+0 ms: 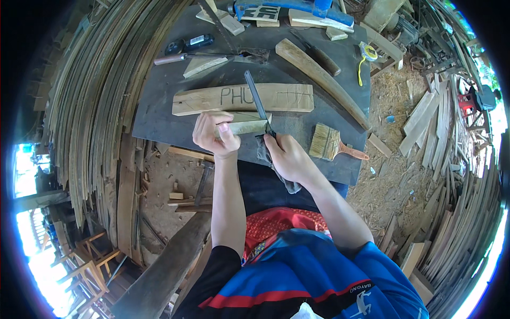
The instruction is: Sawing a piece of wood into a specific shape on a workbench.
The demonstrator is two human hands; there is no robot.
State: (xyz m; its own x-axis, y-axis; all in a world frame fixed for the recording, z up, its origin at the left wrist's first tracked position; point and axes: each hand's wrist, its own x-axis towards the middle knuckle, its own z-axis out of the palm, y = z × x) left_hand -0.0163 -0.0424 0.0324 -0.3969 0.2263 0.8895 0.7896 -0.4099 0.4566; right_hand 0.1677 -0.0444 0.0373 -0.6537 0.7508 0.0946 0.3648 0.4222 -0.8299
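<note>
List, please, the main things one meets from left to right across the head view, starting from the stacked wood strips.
Stacked wood strips, left hand, long metal tool, right hand, paintbrush, yellow tape measure.

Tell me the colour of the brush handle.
The brush handle is reddish-brown, seen best in the head view.

Dark-topped worktable (154, 117) at centre, brown floor (390, 183) littered with wood scraps (380, 144), long boards (87, 114) stacked along left side, further timber (458, 228) piled at right, wooden frames (91, 267) at lower left, strong daylight (40, 279) at both sides.
</note>
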